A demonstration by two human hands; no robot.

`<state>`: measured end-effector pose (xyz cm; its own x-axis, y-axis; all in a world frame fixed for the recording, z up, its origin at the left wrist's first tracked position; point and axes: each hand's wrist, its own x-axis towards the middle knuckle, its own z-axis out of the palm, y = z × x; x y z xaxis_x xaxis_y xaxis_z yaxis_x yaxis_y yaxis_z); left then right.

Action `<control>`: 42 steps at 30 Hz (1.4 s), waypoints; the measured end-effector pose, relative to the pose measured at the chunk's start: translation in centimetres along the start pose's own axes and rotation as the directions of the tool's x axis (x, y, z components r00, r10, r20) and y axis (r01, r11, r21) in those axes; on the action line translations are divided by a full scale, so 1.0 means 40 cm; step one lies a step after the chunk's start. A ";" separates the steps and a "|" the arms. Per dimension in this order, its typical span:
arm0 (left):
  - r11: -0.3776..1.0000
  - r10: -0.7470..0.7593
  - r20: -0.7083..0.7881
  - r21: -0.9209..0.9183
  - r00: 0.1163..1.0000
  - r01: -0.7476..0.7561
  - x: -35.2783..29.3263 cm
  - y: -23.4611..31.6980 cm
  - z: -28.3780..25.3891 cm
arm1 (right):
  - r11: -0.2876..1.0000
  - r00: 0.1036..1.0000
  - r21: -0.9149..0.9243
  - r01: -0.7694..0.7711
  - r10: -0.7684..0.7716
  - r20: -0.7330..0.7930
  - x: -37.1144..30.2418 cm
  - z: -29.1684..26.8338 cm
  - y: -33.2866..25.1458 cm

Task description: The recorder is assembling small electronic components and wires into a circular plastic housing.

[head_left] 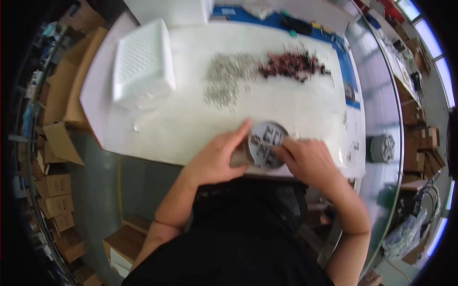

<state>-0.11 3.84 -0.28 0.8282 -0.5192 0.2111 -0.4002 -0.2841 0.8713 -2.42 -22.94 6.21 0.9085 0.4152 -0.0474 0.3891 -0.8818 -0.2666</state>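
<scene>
Presently, the round grey disc [269,157] is at the near edge of the pale worktop [181,128], in front of the person's body. I judge it is stiff and of modest weight, perhaps a little slippery if its side is smooth. It seems best to take hold of it by the outer rim, leaving free the dark shapes on its face. The left hand [214,157] is on the left of the disc; its grip is spread wide, thumb and forefinger curved around that side, and it appears to hold the disc. The right hand [307,159] is over the right rim of the disc, its fingers drawn together near the face; whether this grip pinches some small piece, I cannot tell. Beyond the disc lie a heap of clear pieces [231,71] and, to their right, dark red pieces [293,66], which look light and possibly fragile.
</scene>
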 end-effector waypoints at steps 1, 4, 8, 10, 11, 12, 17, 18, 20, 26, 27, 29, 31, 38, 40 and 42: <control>0.999 0.010 0.008 -0.052 1.000 -0.010 -0.005 -0.005 0.007 | 0.988 0.998 0.154 -0.016 0.025 -0.053 -0.020 0.020 0.006; 0.991 -0.110 -0.016 -0.077 0.994 0.109 0.013 0.001 0.029 | 0.964 0.960 0.254 0.077 -0.003 -0.280 -0.076 0.069 -0.036; 0.997 -0.071 -0.031 -0.029 0.997 0.070 0.036 0.018 0.051 | 0.992 0.916 0.101 0.073 -0.027 -0.400 -0.101 0.129 -0.026; 0.998 0.058 -0.112 0.046 0.992 -0.053 0.057 0.016 0.059 | 0.988 0.873 0.151 0.022 0.055 -0.485 -0.102 0.139 0.003; 0.990 0.128 -0.140 0.073 0.982 -0.119 0.066 0.019 0.065 | 0.979 0.824 0.205 -0.008 0.122 -0.553 -0.109 0.126 0.016; 0.992 0.104 -0.132 0.083 0.986 -0.093 0.068 0.015 0.066 | 0.930 0.772 0.362 -0.057 0.271 -0.575 -0.111 0.092 0.034; 0.945 -0.247 -0.236 -0.273 0.940 0.180 0.025 0.008 0.079 | 0.862 0.322 0.428 -0.270 0.500 -0.804 -0.219 -0.163 0.345; 0.944 -0.232 -0.198 -0.283 0.952 0.171 0.020 -0.003 0.078 | 0.820 0.213 0.507 -0.265 0.563 -0.798 -0.290 -0.213 0.446; 0.938 -0.230 -0.183 -0.304 0.956 0.167 0.023 -0.018 0.079 | 0.761 -0.003 0.617 -0.199 0.630 -0.777 -0.458 -0.261 0.685; 0.909 -0.107 0.104 -0.393 0.989 0.139 0.133 0.093 0.164 | 0.279 -0.110 0.881 -0.382 0.933 -0.343 -0.938 -0.107 1.056; 0.875 -0.067 0.174 -0.464 0.982 0.142 0.159 0.121 0.193 | 0.247 -0.140 0.899 -0.362 0.939 -0.315 -0.953 -0.060 1.057; 0.808 0.008 0.295 -0.565 0.955 0.168 0.221 0.183 0.266 | 0.208 -0.183 0.916 -0.344 0.942 -0.282 -0.981 -0.019 1.058; 0.756 0.031 0.377 -0.614 0.926 0.225 0.293 0.260 0.356 | 0.316 -0.424 0.908 -0.275 0.808 -0.409 -1.008 -0.006 1.052; 0.649 -0.073 0.643 -0.550 0.763 0.525 0.520 0.392 0.730 | -0.048 0.110 0.999 -0.017 0.993 0.049 -0.730 -0.038 0.638; 0.701 0.015 0.596 -0.579 0.802 0.417 0.547 0.355 0.889 | -0.049 0.137 0.998 -0.027 0.989 0.052 -0.710 0.004 0.611; 0.723 0.116 0.530 -0.625 0.840 0.294 0.559 0.346 1.002 | -0.054 0.166 0.998 -0.043 0.984 0.060 -0.689 0.035 0.617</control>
<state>-2.87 -44.00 -1.25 0.4412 -0.8963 0.0441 0.1996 0.1459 0.9690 -18.07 -55.85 -0.42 0.5246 -0.7855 -0.3283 -0.2119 0.2530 -0.9440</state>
